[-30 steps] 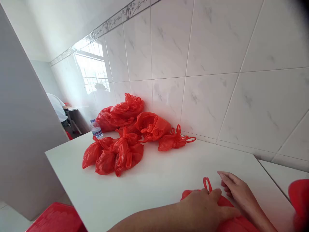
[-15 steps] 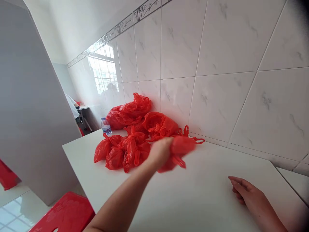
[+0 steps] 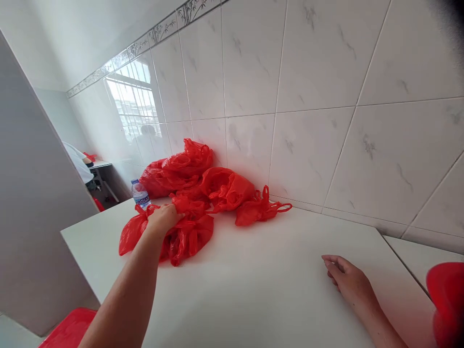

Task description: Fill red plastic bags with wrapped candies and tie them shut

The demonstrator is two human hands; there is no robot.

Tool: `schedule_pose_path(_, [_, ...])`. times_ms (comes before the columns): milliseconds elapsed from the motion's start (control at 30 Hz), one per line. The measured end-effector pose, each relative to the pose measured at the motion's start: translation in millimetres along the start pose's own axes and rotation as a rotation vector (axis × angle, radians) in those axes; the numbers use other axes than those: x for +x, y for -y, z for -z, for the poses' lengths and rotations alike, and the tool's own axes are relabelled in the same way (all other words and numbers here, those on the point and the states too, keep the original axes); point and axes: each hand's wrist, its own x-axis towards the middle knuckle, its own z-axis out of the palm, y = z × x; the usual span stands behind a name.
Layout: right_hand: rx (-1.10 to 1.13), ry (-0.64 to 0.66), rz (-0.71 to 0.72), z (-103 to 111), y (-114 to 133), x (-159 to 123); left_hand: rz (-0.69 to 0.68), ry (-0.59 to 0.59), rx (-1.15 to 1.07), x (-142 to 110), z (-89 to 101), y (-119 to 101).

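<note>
Heaped red bags (image 3: 195, 232) lie on the white table (image 3: 253, 275), the left hand (image 3: 162, 220) at the nearer ones, its fingers clamped or not I can't tell, the right hand (image 3: 346, 279) well apart, fingers curled together.

Red plastic bags (image 3: 194, 237), white tabletop (image 3: 253, 285), grey-veined whitish wall tiles (image 3: 319, 55), bamboo-patterned border (image 3: 158, 32), blue-capped bottle (image 3: 140, 194), grey partition (image 3: 32, 203)
</note>
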Motion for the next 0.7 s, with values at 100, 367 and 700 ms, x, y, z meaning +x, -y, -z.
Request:
schedule_pose_path(100, [-0.019, -0.007, 0.003, -1, 2, -2, -0.030, -0.163, 0.012, -14, -0.2, -24])
schedule_pose_path(367, [-0.045, -0.026, 0.072, -3, 3, -2, -0.543, 0.080, -0.360, -46, -41.6, -130])
schedule_pose_path(700, [0.095, -0.037, 0.094, 1, 12, -10, -0.324, 0.116, -0.663, -42, -118.2, -167])
